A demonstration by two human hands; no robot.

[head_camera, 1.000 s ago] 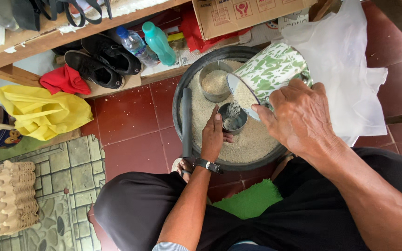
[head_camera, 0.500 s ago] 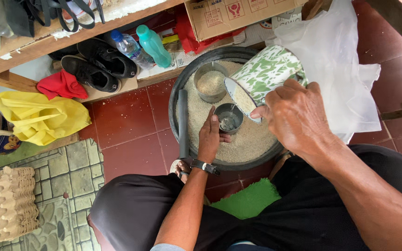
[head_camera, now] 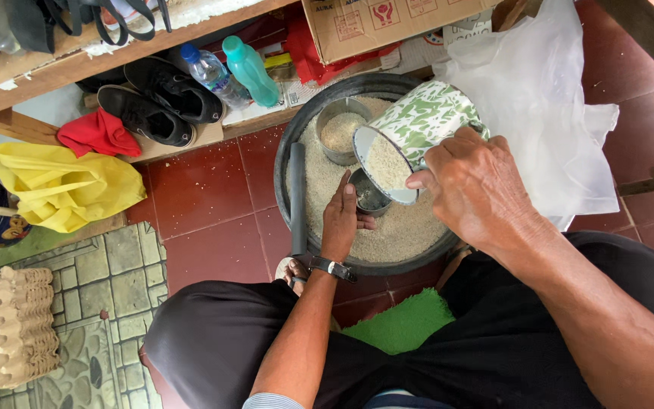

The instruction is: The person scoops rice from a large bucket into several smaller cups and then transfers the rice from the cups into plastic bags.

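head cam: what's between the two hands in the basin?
In the head view, a small metal tin stands in the rice between the left hand and the right hand, which tilts a green-patterned mug.

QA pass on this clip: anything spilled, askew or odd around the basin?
Minor spill: white rice grains lie scattered on the red floor tiles left of the black basin. The right hand tilts a green-patterned mug of rice over a small metal can steadied by the left hand. Nothing looks damaged.

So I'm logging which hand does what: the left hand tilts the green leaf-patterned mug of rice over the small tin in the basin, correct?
Not quite: the head view shows the right hand tilting the green leaf-patterned mug; the left hand steadies the small tin in the basin.
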